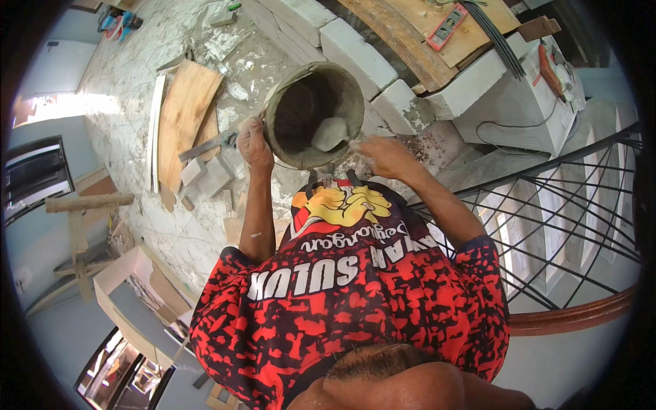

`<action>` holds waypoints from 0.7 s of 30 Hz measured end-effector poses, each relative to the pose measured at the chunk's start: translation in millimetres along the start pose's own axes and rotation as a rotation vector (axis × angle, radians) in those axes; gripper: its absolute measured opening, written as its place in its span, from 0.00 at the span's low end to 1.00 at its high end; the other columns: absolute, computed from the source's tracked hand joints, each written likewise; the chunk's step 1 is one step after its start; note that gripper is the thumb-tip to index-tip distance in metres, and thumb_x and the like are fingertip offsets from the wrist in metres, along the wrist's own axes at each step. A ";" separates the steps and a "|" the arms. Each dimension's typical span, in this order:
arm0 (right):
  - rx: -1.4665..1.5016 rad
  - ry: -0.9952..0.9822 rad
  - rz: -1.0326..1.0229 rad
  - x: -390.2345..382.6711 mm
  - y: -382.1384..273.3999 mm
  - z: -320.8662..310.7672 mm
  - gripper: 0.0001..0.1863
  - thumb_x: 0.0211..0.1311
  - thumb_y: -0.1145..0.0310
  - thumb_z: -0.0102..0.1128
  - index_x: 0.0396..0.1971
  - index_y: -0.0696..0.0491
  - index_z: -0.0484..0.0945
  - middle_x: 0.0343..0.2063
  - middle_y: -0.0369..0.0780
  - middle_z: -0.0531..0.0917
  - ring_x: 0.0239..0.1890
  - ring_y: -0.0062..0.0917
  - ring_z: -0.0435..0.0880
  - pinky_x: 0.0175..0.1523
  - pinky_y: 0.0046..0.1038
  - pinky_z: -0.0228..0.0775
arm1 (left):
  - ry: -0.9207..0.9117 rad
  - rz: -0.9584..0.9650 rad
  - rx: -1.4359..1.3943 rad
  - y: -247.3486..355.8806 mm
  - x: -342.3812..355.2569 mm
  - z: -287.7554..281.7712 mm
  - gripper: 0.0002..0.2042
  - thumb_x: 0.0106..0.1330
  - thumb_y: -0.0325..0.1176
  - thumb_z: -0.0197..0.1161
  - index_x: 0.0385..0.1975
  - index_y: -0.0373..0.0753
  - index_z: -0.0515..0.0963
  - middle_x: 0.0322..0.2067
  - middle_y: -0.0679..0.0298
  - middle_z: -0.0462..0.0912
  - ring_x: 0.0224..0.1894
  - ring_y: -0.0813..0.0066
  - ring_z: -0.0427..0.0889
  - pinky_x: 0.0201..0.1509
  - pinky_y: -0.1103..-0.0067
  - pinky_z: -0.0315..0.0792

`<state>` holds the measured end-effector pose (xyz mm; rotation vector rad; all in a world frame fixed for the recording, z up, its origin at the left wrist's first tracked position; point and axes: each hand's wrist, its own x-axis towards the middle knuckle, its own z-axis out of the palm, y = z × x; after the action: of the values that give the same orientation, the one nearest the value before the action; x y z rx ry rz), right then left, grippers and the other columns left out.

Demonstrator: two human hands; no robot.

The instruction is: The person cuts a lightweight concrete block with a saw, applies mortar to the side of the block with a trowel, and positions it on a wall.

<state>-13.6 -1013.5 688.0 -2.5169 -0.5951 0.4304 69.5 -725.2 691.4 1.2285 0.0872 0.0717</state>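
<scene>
A grey, mortar-crusted bucket (280, 140) is tilted in front of me, its mouth toward me. My left hand (255, 143) is closed on the left side of its rim. My right hand (388, 158), at the right of the rim, is closed round the handle of a trowel. The pale blade of the trowel (331, 132) reaches inside the bucket, near the lower wall. How much material lies at the bottom is too dark to tell. Just left of my left hand is a flat grey tool (201, 147) with a dark handle.
White blocks (359, 58) form a low wall beyond the bucket. Planks there carry a red spirit level (447, 27) and dark rods (493, 37). Wooden boards (188, 119) and grey block pieces (213, 178) lie on the left floor. A black metal railing (547, 225) curves along my right.
</scene>
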 end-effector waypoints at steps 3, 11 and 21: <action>-0.031 0.013 0.074 4.3 -11.8 -31.2 0.26 0.53 0.69 0.58 0.55 0.45 0.70 0.34 0.44 0.77 0.38 0.41 0.77 0.42 0.37 0.71 | 0.013 0.044 0.112 -10.5 1.6 -15.0 0.21 0.69 0.44 0.53 0.41 0.27 0.78 0.31 0.67 0.78 0.33 0.83 0.73 0.39 0.85 0.67; -0.012 0.076 0.010 -8.5 6.5 -31.0 0.26 0.52 0.69 0.58 0.55 0.46 0.70 0.38 0.45 0.76 0.40 0.41 0.78 0.43 0.37 0.72 | -0.041 0.072 0.208 17.2 3.3 19.8 0.20 0.70 0.44 0.52 0.42 0.28 0.78 0.30 0.68 0.78 0.32 0.84 0.72 0.37 0.85 0.67; -0.355 0.355 0.132 -0.8 -1.0 -79.7 0.18 0.52 0.75 0.52 0.46 0.53 0.73 0.38 0.45 0.76 0.35 0.40 0.80 0.36 0.38 0.74 | -0.106 0.115 0.348 36.7 3.9 74.8 0.18 0.69 0.42 0.53 0.39 0.30 0.80 0.32 0.66 0.81 0.35 0.82 0.74 0.39 0.83 0.69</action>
<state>17.9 -1045.6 753.9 -2.8855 -0.3932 -0.0914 81.0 -782.7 750.8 1.5824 -0.0669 0.0940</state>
